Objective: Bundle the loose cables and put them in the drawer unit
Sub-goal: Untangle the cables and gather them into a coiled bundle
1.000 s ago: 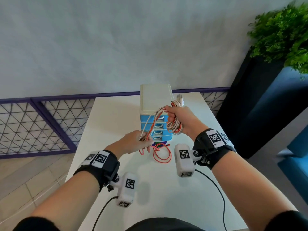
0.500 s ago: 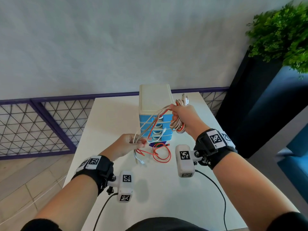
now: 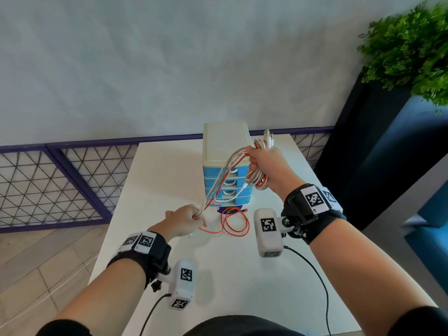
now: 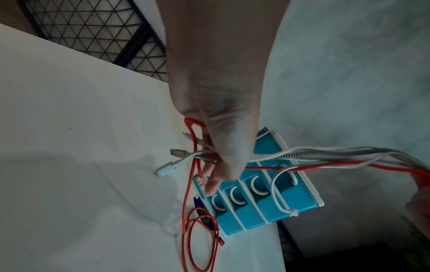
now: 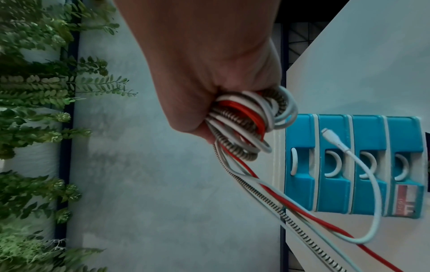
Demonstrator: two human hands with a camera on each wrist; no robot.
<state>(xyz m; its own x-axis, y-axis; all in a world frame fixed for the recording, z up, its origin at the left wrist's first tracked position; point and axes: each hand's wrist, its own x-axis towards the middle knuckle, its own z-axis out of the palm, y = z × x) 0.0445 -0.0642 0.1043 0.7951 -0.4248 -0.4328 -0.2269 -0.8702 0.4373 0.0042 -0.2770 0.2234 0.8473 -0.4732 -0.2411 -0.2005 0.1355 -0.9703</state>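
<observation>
My right hand (image 3: 269, 166) (image 5: 209, 77) is raised in front of the drawer unit (image 3: 226, 163) and grips a coil of cables (image 3: 257, 177) (image 5: 251, 121), white, red and striped. From the coil, several strands (image 3: 219, 183) (image 4: 325, 156) run taut down to my left hand (image 3: 186, 220) (image 4: 221, 139), which pinches them low over the white table (image 3: 164, 170). Plug ends (image 4: 172, 162) stick out past the left fingers. A red cable (image 3: 236, 224) (image 4: 200, 237) trails from the left hand in loops on the table. The unit's blue drawers (image 5: 353, 163) are closed.
A purple-framed mesh railing (image 3: 60, 180) runs behind and left of the table. A dark planter with a green plant (image 3: 407, 52) stands at the right. A small dark purple item (image 3: 225, 210) lies at the unit's foot.
My left hand has moved down and left, away from the drawer unit, pulling the strands taut. My right hand has lifted slightly with the coil.
</observation>
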